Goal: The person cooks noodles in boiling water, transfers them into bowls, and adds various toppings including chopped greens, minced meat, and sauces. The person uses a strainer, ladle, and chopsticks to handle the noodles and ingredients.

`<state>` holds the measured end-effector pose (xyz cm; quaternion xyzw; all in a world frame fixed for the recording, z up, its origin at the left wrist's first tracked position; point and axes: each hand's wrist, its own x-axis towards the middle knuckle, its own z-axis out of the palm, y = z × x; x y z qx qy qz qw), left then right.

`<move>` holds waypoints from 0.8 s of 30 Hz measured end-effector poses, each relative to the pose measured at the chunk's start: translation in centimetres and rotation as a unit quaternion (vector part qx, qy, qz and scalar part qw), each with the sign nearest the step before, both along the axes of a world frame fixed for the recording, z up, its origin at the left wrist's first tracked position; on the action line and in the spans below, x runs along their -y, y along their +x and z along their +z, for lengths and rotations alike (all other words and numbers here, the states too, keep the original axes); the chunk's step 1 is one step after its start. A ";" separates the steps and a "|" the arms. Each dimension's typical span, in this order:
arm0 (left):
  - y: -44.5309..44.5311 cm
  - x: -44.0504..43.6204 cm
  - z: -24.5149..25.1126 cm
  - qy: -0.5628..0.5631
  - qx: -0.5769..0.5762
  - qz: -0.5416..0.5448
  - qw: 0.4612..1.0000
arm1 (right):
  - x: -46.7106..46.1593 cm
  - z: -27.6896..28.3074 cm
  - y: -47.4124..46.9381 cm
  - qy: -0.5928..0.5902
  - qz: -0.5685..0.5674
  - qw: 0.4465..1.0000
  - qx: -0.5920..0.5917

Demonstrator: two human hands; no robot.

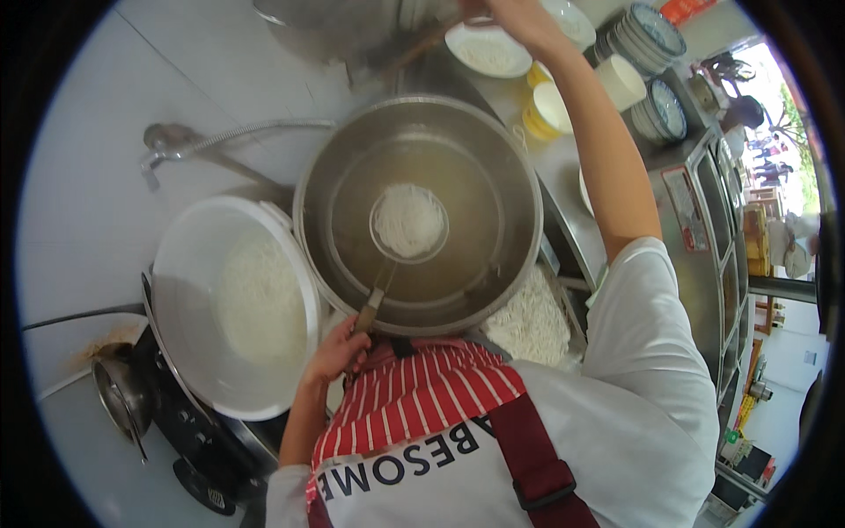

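My left hand [341,353] grips the wooden handle of a noodle strainer [374,300]. The strainer's basket holds a clump of white rice noodles [410,220] over the middle of a large metal pot [310,198], which contains cloudy liquid. At the top edge of the view, my right hand [505,10] is blurred and partly cut off. It is near the end of a brown, stick-like handle [422,45] that reaches toward a steaming metal vessel [343,33]; whether the fingers close on it is unclear. Just below that hand lies a white plate with pale food [488,51].
A white tub [165,264] with noodles in liquid stands left of the pot. More noodles [533,320] lie at its lower right. Yellow-and-white cups [548,112] and stacked bowls [650,39] stand on the right counter. A hose tap [158,158] projects from the wall.
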<state>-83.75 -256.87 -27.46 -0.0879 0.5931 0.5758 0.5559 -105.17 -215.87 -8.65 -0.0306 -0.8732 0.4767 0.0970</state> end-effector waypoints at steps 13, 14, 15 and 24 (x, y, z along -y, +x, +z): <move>2.0 2.4 4.2 0.016 0.074 -0.027 0.997 | -4.2 -21.6 19.3 -0.085 -0.103 0.946 0.295; 2.0 2.6 4.4 0.009 0.082 -0.022 0.996 | -3.6 -23.0 19.7 -0.149 -0.113 0.944 0.271; 1.9 2.7 4.6 0.002 0.074 -0.026 0.997 | -3.1 -24.2 20.0 -0.211 -0.128 0.938 0.244; -1.3 2.1 5.7 -0.044 0.035 -0.146 0.988 | -1.5 -24.3 17.0 -0.408 -0.273 0.870 0.052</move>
